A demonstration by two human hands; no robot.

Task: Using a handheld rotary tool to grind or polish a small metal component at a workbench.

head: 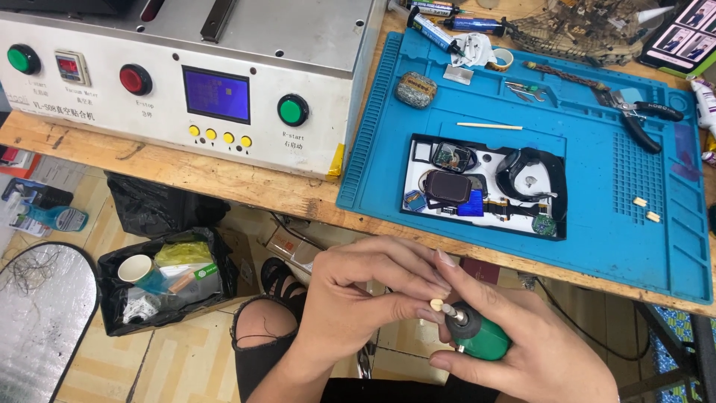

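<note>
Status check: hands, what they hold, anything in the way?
Left hand pinching small cream tip. Right hand gripping green tool. Tip meets tool's shaft. Nothing between them.

Blue mat (597,224), black pliers (641,119), grey machine (186,67), wooden bench (224,183).

counts: 2 hands, left hand (358,291) and right hand (514,343). 1 green tool (483,337). 3 small cream bits: one (436,304) at the fingertips, two (646,209) on the blue mat (582,149). machine (186,67): 2 green buttons (24,59), 1 red button (136,79), 4 yellow buttons (220,136), 1 screen (217,95). 1 pliers (638,116). 1 stick (489,126). 1 paper cup (136,269).
</note>
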